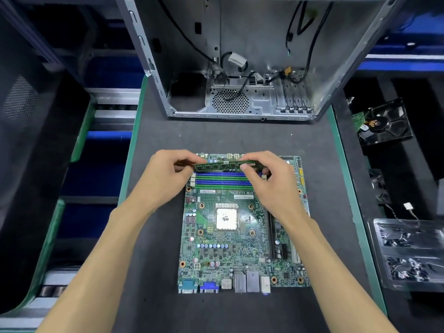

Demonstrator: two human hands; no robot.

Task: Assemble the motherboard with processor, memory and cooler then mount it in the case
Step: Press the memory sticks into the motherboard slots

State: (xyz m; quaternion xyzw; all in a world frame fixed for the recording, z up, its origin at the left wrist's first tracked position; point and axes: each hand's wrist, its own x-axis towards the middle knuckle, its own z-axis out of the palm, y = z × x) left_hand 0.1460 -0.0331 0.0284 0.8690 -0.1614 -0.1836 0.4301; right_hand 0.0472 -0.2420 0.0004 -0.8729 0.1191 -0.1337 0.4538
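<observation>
the motherboard (230,236) lay flat on the dark mat (153,140), its processor (227,219) seated in the central socket. the left hand (168,174) and right hand (266,179) each pinched one end of a memory stick (221,166), held level just above the blue and green memory slots (223,180); seating could not be confirmed. the open case (240,68) stood beyond the board. a hard drive (384,121) lay well to the right.

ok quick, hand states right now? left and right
Left hand: pinches the left end of the memory stick, held above the memory slots.
Right hand: pinches the stick's right end.
</observation>
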